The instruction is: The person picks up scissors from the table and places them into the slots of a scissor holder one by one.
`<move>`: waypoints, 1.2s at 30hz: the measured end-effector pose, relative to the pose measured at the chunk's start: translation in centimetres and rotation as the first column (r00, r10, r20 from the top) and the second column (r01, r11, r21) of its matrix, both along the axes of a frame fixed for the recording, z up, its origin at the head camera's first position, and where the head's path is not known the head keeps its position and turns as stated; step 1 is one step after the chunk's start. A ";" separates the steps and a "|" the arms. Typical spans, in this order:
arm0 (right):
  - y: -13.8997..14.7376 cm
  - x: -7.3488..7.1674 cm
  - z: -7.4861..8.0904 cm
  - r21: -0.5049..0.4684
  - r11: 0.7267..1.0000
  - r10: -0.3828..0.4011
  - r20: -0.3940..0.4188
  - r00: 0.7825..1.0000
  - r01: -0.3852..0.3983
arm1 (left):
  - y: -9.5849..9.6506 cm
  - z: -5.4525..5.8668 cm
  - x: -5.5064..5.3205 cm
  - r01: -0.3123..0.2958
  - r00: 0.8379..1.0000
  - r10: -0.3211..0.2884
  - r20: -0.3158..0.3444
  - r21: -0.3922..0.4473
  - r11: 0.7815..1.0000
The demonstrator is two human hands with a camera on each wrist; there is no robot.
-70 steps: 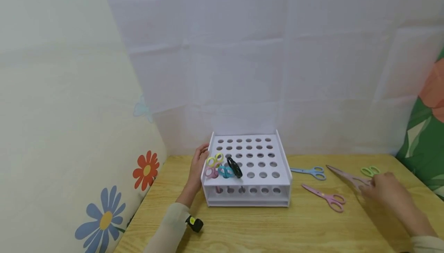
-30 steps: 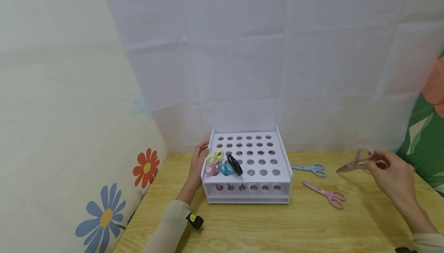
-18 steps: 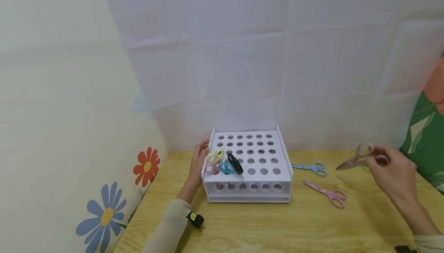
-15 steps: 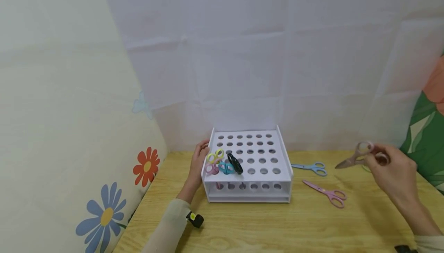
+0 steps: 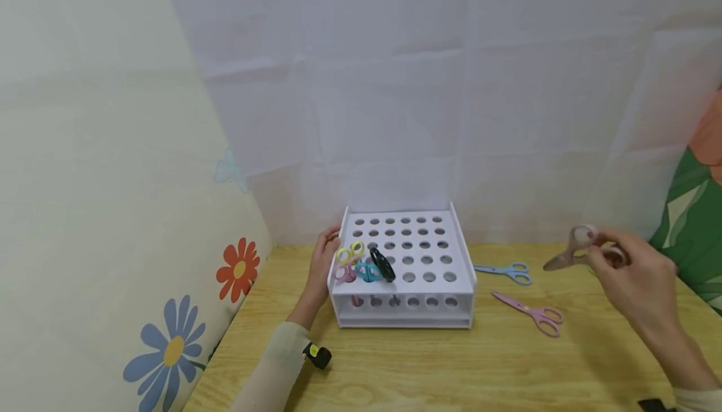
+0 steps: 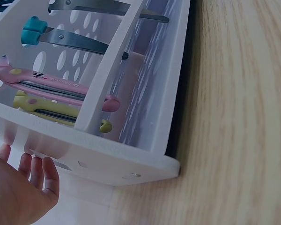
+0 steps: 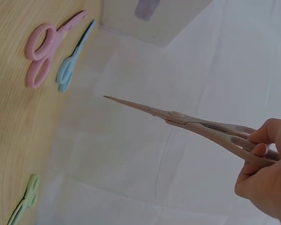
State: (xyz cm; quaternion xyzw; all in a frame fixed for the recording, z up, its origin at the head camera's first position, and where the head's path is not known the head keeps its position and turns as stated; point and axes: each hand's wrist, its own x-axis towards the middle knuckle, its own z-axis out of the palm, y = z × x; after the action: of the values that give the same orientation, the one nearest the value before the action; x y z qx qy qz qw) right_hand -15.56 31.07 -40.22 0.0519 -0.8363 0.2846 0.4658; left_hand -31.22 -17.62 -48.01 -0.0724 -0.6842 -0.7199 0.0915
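My left hand (image 5: 321, 268) rests against the left wall of a white rack (image 5: 464, 249) with rows of round holes; in the left wrist view its fingertips touch that wall. Scissors stand in the rack's front left holes, handles up: a yellow pair (image 6: 61, 108), a pink pair (image 6: 47, 84), a teal pair (image 5: 369, 274) and a black-handled pair (image 5: 383, 266). Right of the rack, my right hand (image 5: 640, 280) pinches mauve scissors (image 7: 178, 120) by the handle loops, raised above the table. Their blades are together and point left toward the rack.
Blue scissors (image 5: 510, 271) lie beside the rack's right wall, with pink scissors (image 5: 530, 310) nearer the front. Green scissors (image 7: 27, 199) lie on the wooden table (image 5: 429, 368), mostly hidden behind my right hand in the head view. A white cloth (image 5: 395, 86) hangs behind.
The right hand has lifted the mauve scissors off the table and turned their tips down and left, then raised them slightly more. The left hand has stayed on the rack.
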 end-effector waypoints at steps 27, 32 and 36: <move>-6.0 2.6 2.3 -0.363 0.764 0.545 -0.077 0.835 -0.533 | 0.4 -0.2 -0.6 -0.035 0.999 0.035 -0.022 -0.014 0.999; -7.4 2.3 1.9 -0.426 0.670 0.646 -0.067 0.760 -0.608 | 0.4 -0.3 -0.6 -0.054 0.998 0.054 -0.025 -0.024 0.998; -9.0 1.9 1.7 -0.483 0.610 0.693 -0.058 0.718 -0.628 | 0.4 -0.6 -0.5 -0.064 0.998 0.063 -0.022 -0.031 0.997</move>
State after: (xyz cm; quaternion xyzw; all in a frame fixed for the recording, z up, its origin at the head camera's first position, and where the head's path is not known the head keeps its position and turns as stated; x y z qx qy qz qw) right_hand -13.64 22.07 -38.49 0.2232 -0.6916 0.6325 0.2681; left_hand -31.69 -17.23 -48.56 -0.0594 -0.6966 -0.7049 0.1202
